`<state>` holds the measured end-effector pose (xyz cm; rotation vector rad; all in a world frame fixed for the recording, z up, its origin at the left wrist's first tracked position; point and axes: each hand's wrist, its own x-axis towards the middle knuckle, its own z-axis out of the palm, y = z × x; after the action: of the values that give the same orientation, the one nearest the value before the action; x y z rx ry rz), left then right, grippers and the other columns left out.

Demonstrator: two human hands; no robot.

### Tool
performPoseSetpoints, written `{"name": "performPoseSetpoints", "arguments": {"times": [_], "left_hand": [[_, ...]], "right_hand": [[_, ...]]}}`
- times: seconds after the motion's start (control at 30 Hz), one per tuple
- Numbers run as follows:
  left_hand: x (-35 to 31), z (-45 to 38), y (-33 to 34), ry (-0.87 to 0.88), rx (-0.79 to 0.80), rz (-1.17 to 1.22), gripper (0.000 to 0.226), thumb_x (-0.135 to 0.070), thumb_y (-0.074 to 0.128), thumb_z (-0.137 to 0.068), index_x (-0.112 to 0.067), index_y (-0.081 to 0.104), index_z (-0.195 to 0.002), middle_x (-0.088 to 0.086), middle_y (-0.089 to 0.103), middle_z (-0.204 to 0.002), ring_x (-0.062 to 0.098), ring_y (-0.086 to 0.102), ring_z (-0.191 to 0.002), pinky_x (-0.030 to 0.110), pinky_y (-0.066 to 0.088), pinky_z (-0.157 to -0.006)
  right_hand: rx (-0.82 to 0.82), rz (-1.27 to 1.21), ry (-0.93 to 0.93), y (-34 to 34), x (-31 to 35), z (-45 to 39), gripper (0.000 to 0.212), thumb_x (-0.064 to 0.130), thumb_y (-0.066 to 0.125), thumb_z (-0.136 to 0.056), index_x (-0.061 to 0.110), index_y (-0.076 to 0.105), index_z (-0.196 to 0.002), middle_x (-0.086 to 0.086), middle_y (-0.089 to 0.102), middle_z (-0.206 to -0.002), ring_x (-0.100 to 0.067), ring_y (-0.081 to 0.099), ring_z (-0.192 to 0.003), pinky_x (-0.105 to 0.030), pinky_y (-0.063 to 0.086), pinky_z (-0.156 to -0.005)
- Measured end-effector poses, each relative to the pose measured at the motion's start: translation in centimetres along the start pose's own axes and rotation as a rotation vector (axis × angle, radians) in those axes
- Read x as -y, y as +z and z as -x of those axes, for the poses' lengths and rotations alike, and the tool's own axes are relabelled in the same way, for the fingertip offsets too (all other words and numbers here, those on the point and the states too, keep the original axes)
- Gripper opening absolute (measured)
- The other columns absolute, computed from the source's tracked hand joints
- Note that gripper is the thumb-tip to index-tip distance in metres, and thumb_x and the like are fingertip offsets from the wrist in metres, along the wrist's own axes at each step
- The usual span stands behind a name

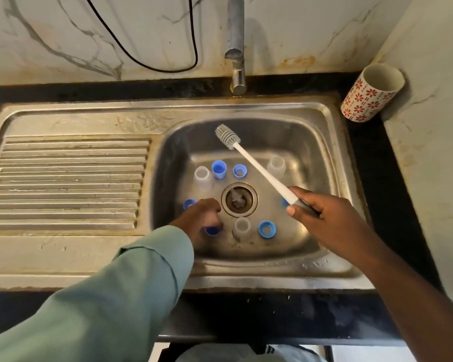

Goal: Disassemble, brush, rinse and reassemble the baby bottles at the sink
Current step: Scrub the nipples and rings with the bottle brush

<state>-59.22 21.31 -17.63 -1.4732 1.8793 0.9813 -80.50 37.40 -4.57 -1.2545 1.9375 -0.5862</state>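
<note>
You are looking at a stainless steel sink, its metal dull, scratched and stained, with a ribbed draining board pressed into the same sheet. The tap is metal too, matt and spotted. The wall behind looks like glossy marble with grey veins and rust-coloured stains. The counter is dark speckled stone. Your right hand grips a brush with a smooth white plastic handle and soft grey rubbery bristles. In the basin lie translucent cloudy plastic bottles and smooth blue plastic rings. Your left sleeve is matt green cloth. A cup looks glazed.
</note>
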Motion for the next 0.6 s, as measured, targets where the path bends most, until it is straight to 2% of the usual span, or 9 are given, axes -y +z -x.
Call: {"name": "performPoseSetpoints", "arguments": {"times": [0.1, 0.17, 0.2, 0.27, 0.33, 0.4, 0.5, 0.6], "left_hand": [[1.3, -0.9, -2.8, 0.02, -0.006, -0.015, 0.034, -0.018, 0.053, -0.095, -0.019, 0.059, -0.129, 0.007, 0.057, -0.12, 0.02, 0.057, -0.085, 0.027, 0.05, -0.067], [2.5, -1.4, -3.7, 0.021, -0.066, -0.039, 0.031, -0.011, 0.05, -0.097, -0.014, 0.061, -0.126, 0.011, 0.057, -0.123, 0.025, 0.058, -0.087, 0.027, 0.049, -0.063], [3.0, -1.7, -3.5, 0.029, -0.092, -0.051, 0.031, -0.008, 0.052, -0.097, -0.014, 0.061, -0.125, 0.013, 0.056, -0.127, 0.028, 0.06, -0.093, 0.029, 0.051, -0.067], [3.5, -1.9, -2.7, 0.045, -0.099, -0.064, 0.036, -0.004, 0.055, -0.095, -0.016, 0.06, -0.128, 0.013, 0.053, -0.132, 0.032, 0.059, -0.108, 0.033, 0.052, -0.085], [3.9, -2.6, -1.9, 0.018, -0.062, -0.018, 0.039, -0.007, 0.056, -0.094, -0.021, 0.058, -0.13, 0.011, 0.052, -0.135, 0.031, 0.057, -0.114, 0.036, 0.048, -0.1], [3.9, -2.7, -1.8, 0.007, -0.024, 0.002, 0.041, -0.008, 0.058, -0.092, -0.022, 0.057, -0.13, 0.01, 0.051, -0.136, 0.031, 0.057, -0.113, 0.036, 0.048, -0.099], [3.7, -3.0, -1.6, 0.047, 0.019, -0.091, 0.05, -0.004, 0.064, -0.088, -0.02, 0.053, -0.134, 0.01, 0.051, -0.132, 0.027, 0.056, -0.102, 0.032, 0.049, -0.084], [3.0, -2.7, -1.2, 0.057, 0.045, -0.122, 0.033, -0.013, 0.058, -0.093, -0.014, 0.057, -0.126, 0.012, 0.058, -0.125, 0.026, 0.059, -0.1, 0.036, 0.051, -0.094]], "right_hand": [[0.01, -0.032, 0.021, 0.0, -0.4, 0.1, 0.036, 0.037, 0.058, -0.094, 0.041, 0.056, -0.13, 0.027, 0.059, -0.063, 0.008, 0.054, -0.055, -0.01, 0.04, -0.048], [0.028, -0.045, 0.035, 0.4, -0.3, -0.2, 0.037, 0.036, 0.058, -0.095, 0.041, 0.055, -0.131, 0.03, 0.057, -0.062, 0.009, 0.053, -0.054, -0.01, 0.039, -0.048], [0.034, -0.047, 0.04, 0.8, -0.3, -0.4, 0.038, 0.036, 0.058, -0.094, 0.04, 0.056, -0.132, 0.027, 0.058, -0.062, 0.008, 0.053, -0.054, -0.012, 0.04, -0.05], [0.046, -0.048, 0.062, 1.5, -0.1, -1.0, 0.039, 0.037, 0.06, -0.093, 0.039, 0.056, -0.132, 0.019, 0.06, -0.061, 0.005, 0.053, -0.051, -0.023, 0.047, -0.053], [0.068, -0.04, 0.077, 2.0, -0.1, -1.5, 0.041, 0.038, 0.059, -0.093, 0.041, 0.053, -0.134, 0.022, 0.059, -0.06, 0.006, 0.053, -0.049, -0.025, 0.046, -0.052], [0.077, -0.03, 0.068, 2.1, 0.1, -1.8, 0.041, 0.038, 0.058, -0.094, 0.041, 0.052, -0.135, 0.025, 0.059, -0.062, 0.006, 0.054, -0.05, -0.022, 0.044, -0.052], [0.048, -0.03, 0.079, 2.1, 0.3, -2.4, 0.04, 0.037, 0.058, -0.094, 0.04, 0.053, -0.134, 0.007, 0.059, -0.062, 0.0, 0.053, -0.047, -0.022, 0.048, -0.049], [0.043, -0.031, 0.106, 2.3, 0.6, -2.6, 0.04, 0.037, 0.058, -0.094, 0.038, 0.054, -0.133, 0.003, 0.057, -0.064, -0.007, 0.052, -0.047, -0.021, 0.048, -0.047]]}}
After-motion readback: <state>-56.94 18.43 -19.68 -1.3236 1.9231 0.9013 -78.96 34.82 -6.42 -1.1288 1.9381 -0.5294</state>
